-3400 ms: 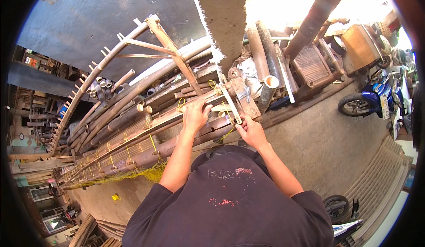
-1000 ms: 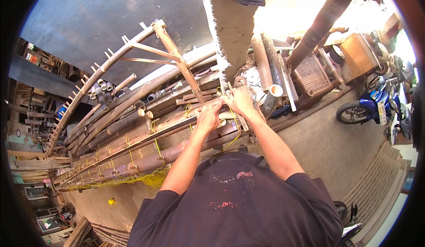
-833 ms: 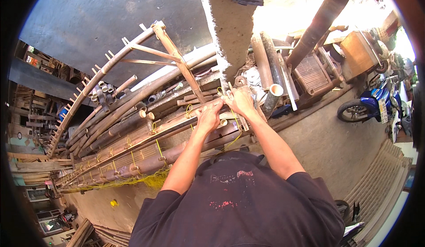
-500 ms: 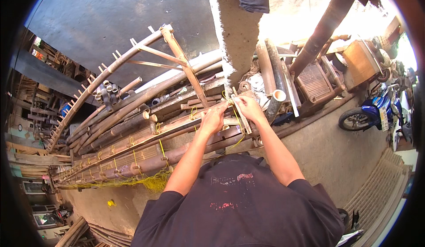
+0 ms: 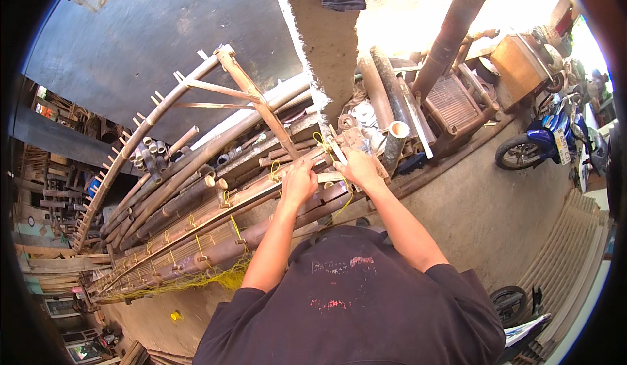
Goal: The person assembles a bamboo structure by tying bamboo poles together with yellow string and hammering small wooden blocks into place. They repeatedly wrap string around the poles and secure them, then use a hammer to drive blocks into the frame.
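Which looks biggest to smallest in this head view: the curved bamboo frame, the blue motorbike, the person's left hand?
1. Curved bamboo frame.
2. Blue motorbike, though it stands farther off.
3. Left hand.

bamboo frame point(image 5: 196, 234) left | pillar point(image 5: 326, 45) behind it | motorbike point(image 5: 548, 139) far right

bamboo frame point(image 5: 215, 215): matt, dry | cord point(image 5: 196, 242): yellow plastic | floor point(image 5: 483, 201): rough concrete

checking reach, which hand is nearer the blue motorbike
Right. The right hand is on the bamboo frame's end, toward the blue motorbike; the left hand grips farther along, away from it.
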The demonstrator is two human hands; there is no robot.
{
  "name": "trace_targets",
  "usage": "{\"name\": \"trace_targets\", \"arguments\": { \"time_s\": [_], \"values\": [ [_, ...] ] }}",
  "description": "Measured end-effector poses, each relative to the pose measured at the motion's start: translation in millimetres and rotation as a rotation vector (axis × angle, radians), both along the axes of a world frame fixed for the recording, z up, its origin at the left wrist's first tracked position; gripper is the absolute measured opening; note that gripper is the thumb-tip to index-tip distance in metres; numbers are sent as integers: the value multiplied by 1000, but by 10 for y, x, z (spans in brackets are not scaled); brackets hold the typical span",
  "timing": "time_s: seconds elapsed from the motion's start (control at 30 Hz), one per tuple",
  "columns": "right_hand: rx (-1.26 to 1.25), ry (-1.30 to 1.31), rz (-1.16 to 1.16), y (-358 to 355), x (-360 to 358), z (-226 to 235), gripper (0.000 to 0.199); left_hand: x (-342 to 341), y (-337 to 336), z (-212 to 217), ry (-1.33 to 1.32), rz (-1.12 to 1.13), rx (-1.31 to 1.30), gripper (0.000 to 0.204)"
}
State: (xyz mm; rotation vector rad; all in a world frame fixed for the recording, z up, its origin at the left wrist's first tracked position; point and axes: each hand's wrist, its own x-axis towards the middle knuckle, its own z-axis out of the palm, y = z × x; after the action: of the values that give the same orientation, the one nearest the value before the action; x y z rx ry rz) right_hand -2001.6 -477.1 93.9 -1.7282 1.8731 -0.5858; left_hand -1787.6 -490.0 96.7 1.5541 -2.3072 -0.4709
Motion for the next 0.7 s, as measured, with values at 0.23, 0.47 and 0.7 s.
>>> {"name": "trace_targets", "arguments": {
  "time_s": [0.23, 0.47, 0.7],
  "values": [
    [25, 185, 39, -74, 40, -35, 34, 22, 89, -40, 30, -12, 92, 40],
    [15, 254, 22, -140, 85, -194, 34, -1, 37, 65, 5, -103, 244, 56],
    [-25, 210, 21, -99, 50, -106, 33, -66, -736, -218, 380, -25, 319, 58]
  ]
}}
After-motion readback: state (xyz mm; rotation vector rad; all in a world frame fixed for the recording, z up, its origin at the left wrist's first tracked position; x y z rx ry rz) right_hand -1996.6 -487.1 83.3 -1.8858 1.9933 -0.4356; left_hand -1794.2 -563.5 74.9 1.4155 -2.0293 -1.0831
